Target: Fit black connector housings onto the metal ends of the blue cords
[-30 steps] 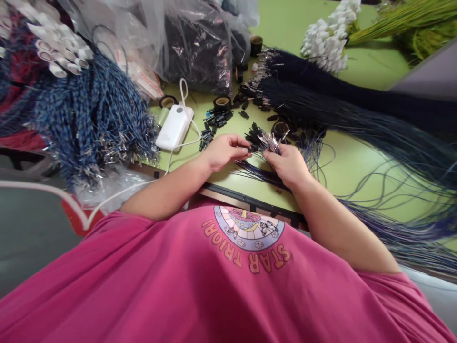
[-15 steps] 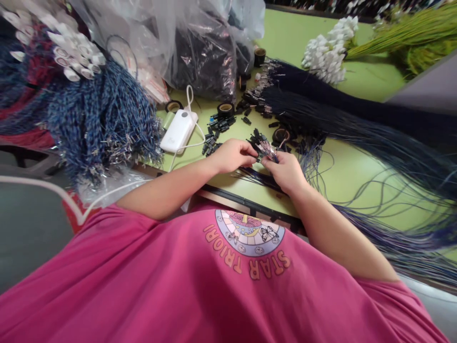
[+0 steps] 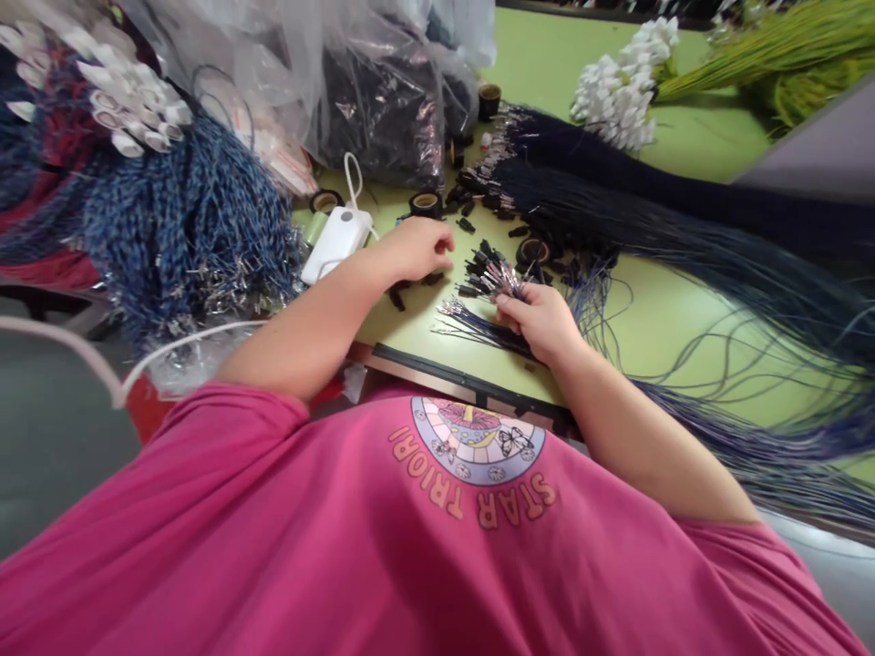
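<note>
My right hand [image 3: 537, 319] is closed around a bundle of thin dark wires [image 3: 488, 328]. From its grip a cluster of black connectors [image 3: 482, 269] and bare metal terminals [image 3: 502, 278] fans out to the left. Some wire ends lie loose below the cluster, just over the table. My left hand [image 3: 420, 248] is over loose black connectors [image 3: 396, 296], with its fingers curled together. Whatever is between those fingertips is hidden.
A white power bank [image 3: 336, 244] with a cable lies left of my hands, near black tape rolls [image 3: 425, 204]. Blue twisted wires [image 3: 184, 219] hang at the left. Long dark wires [image 3: 649, 200] stretch rightward across the green table [image 3: 540, 50]. Clear bags [image 3: 375, 100] stand behind.
My left hand has moved left and away from the bundle, to the loose connectors. The right hand stays in place with the bundle, whose lower wire ends now show. The view has shifted slightly.
</note>
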A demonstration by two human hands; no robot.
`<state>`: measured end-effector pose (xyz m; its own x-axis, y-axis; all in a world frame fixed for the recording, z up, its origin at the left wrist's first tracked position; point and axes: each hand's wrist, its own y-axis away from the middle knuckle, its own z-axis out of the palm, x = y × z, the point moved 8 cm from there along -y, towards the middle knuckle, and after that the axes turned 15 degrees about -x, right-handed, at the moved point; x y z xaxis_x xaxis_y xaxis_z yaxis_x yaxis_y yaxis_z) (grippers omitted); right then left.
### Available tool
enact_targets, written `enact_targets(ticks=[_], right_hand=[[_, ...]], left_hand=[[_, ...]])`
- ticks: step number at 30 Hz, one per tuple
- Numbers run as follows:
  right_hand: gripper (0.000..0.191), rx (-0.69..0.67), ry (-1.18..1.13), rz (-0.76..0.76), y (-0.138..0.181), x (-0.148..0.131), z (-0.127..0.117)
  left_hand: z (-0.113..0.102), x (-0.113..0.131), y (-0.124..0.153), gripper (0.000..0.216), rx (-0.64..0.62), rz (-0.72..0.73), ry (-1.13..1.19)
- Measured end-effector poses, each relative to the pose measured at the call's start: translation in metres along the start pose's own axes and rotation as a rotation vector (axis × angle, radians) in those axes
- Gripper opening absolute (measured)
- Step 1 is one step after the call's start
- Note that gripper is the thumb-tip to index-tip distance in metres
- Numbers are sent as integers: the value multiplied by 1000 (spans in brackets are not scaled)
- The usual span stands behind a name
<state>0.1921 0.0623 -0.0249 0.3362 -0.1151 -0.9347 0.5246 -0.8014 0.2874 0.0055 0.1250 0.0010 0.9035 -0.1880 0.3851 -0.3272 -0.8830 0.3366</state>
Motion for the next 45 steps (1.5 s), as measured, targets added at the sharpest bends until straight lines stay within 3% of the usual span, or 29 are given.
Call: enact_targets(ticks=[6,12,16,23,35,45], right_hand=[[15,-43,-184,-23,-3,4,-1],[16,-54,-272,-4,-5,8,0],[19,-37,-332,-38,-4,7,-2],[17,18,-242,-73,-1,-1,-4],[16,41,-123,-71,2,-5,-5],[21,-9,93,-55,-1,-3,6]], left_hand=[[18,-19,24,11,-19,31,117],[10,10,46,15,70,115,590],[32,28,49,18,26,162,934],[60,19,42,25,-66,161,1245],[60,15,43,23,-96,152,1258],[69,25,43,21,-154,83,1063]])
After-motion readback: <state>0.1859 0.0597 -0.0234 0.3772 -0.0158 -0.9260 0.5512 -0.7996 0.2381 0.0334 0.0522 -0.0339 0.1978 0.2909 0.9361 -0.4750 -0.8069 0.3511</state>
